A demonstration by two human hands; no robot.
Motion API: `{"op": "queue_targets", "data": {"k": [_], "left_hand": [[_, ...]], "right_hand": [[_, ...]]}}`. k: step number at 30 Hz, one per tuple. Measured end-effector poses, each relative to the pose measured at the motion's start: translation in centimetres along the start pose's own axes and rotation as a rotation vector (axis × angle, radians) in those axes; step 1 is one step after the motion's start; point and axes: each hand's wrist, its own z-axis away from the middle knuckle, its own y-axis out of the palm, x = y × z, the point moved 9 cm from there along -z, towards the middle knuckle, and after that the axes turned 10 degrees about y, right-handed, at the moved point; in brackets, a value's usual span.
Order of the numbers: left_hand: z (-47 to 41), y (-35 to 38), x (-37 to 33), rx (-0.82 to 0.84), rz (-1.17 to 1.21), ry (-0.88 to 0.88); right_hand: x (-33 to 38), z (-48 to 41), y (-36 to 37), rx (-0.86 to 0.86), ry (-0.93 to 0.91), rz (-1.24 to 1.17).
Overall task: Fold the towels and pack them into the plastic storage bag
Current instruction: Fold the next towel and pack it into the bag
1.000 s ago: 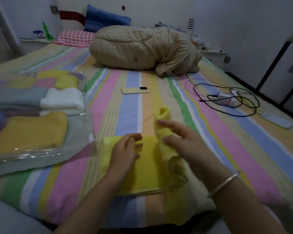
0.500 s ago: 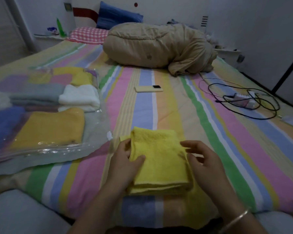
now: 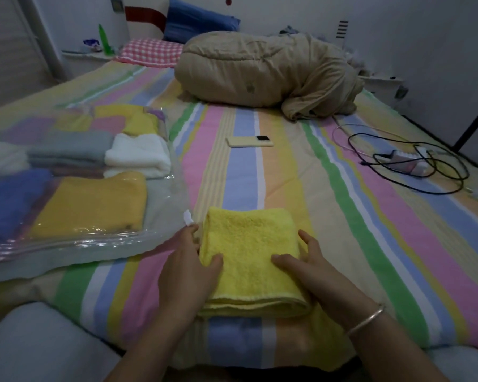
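A folded yellow towel (image 3: 249,252) lies on the striped bedsheet near the front edge of the bed. My left hand (image 3: 189,267) grips its left side, thumb on top and fingers along the edge. My right hand (image 3: 312,267) holds its right side the same way, thumb on top. To the left lies the clear plastic storage bag (image 3: 160,235), holding several folded towels: an orange-yellow one (image 3: 94,205), a white one (image 3: 137,154), a grey one (image 3: 69,150) and a blue one (image 3: 9,199).
A phone (image 3: 250,141) lies on the sheet beyond the towel. A rolled beige quilt (image 3: 265,73) and pillows (image 3: 152,51) fill the head of the bed. A power strip with tangled black cables (image 3: 409,164) sits at the right.
The towel's right part was folded over to the left into a compact rectangle. Both hands then settled on its two sides, thumbs on top.
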Motion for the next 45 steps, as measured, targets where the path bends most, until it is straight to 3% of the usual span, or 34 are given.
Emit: {"op": "queue_targets", "data": {"k": [5,9,12,14,16,18,21,23,26,32,38,41,45], "left_hand": [[1.9,0.9,-5.7,-0.093,-0.338,0.418],[2.3,5.3,-9.4,0.081,-0.422,0.777],[1.8,8.8,-7.9,0.310,-0.490,0.746],[1.1,9.1,-6.9,0.407,-0.382,0.684],[0.4,7.3,-7.0,0.451,-0.073,0.619],[-0.5,3.1,-7.1,0.291,0.138,0.592],[-1.3,-3.6,-5.9,-0.040,-0.049,0.699],[-1.5,-6.3,-4.6,-0.136,-0.315,0.773],[-3.2,-8.1,-1.0,-0.083,-0.664,0.758],[-5.0,-6.7,1.6,0.043,-0.920,0.833],[-8.2,-5.8,1.2,-0.024,-0.838,0.651],[-9.7,-4.3,-1.2,-0.043,-0.806,0.640],[-11.8,-1.5,-6.5,-0.077,-0.761,0.652]], "right_hand": [[1.7,-1.1,-2.6,-0.110,-0.093,0.232],[5.9,-1.0,-4.1,-0.187,-0.309,0.706],[7.9,-0.4,-2.4,-0.300,-0.466,1.157],[8.6,0.7,-0.1,-0.499,-0.637,1.353],[8.5,2.1,2.4,-0.614,-0.735,1.365],[8.1,3.1,4.2,-0.702,-0.728,1.317],[6.2,4.2,7.3,-0.700,-0.592,1.261],[4.6,4.1,9.3,-0.642,-0.514,1.285],[3.7,3.1,9.4,-0.672,-0.406,1.302],[4.5,1.7,5.8,-0.774,-0.377,1.342],[6.3,1.5,2.4,-0.770,-0.467,1.218],[7.3,1.0,0.4,-0.731,-0.441,1.224],[8.7,1.1,-3.0,-0.802,-0.464,1.224]]}}
